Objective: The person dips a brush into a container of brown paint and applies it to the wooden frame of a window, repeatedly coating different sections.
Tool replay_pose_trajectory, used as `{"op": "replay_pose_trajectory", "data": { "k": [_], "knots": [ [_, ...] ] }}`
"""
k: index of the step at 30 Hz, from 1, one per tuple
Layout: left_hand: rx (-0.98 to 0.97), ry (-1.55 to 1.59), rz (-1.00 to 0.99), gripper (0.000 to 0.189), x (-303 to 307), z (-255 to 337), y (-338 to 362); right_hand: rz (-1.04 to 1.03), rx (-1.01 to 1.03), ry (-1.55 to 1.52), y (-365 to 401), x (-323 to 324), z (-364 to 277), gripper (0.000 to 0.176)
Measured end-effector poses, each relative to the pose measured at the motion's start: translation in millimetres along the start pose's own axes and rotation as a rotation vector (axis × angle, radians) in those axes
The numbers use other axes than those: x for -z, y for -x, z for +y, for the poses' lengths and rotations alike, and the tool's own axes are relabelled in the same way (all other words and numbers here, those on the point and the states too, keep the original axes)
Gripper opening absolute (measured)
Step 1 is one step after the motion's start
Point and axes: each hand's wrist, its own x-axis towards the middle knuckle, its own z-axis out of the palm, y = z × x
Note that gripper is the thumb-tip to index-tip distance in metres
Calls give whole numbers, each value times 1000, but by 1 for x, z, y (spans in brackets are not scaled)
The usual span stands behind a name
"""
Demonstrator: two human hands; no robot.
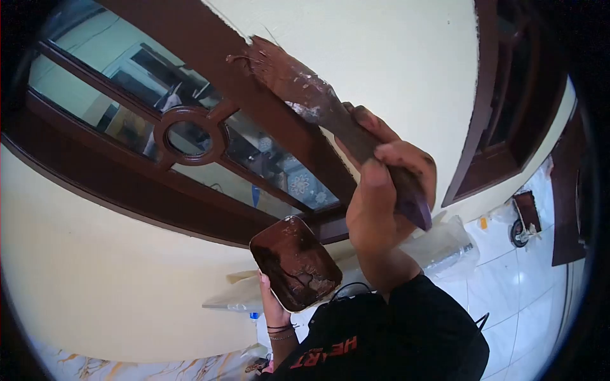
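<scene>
My right hand (387, 171) is closed around the handle of a paintbrush (318, 101), raised in front of the window. Brown paint coats its bristles, which overlap the edge of the brown window frame (216, 38) where it meets the pale wall. Lower down, my left hand (273, 301) grips a rectangular paint tray (302, 254) by its side. Brown paint covers the inside of the tray, with darker patches along one side. Most of the left hand's fingers are hidden behind the tray.
Glass panes and a round ornament (189, 138) fill the window. A second brown-framed window (502, 127) is on the right. Plastic sheeting (445, 247) lies along the wall's foot over white floor tiles (495, 286). A dark round object (520, 235) rests on the floor.
</scene>
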Motion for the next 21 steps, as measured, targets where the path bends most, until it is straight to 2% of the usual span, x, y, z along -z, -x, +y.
{"op": "replay_pose_trajectory", "data": {
  "k": [2,4,7,9,11,16,18,19,21],
  "knots": [
    [-4,-18,26,56,-2,-1,1,30,-31,-21,-1,-2,-3,12],
    [-25,-45,16,56,-1,-3,0,-157,-35,318,-1,1,-3,12],
    [8,62,-16,51,-10,2,4,-102,-40,269,8,7,-3,12],
    [-13,7,-18,53,-7,-2,-2,-81,-51,218,8,8,-8,12],
    [-29,-49,-20,56,-4,-3,-3,-146,-63,267,4,6,-17,14],
    [12,66,-86,54,1,-1,-7,-333,-104,273,38,-1,-19,19],
    [20,101,-99,53,3,0,-10,-520,-190,406,54,-5,-18,19],
    [27,124,-107,53,4,0,-10,-507,-255,427,64,-7,-16,21],
    [39,161,-92,55,16,-3,-12,-521,-230,508,78,-10,-12,18]
  ]
}}
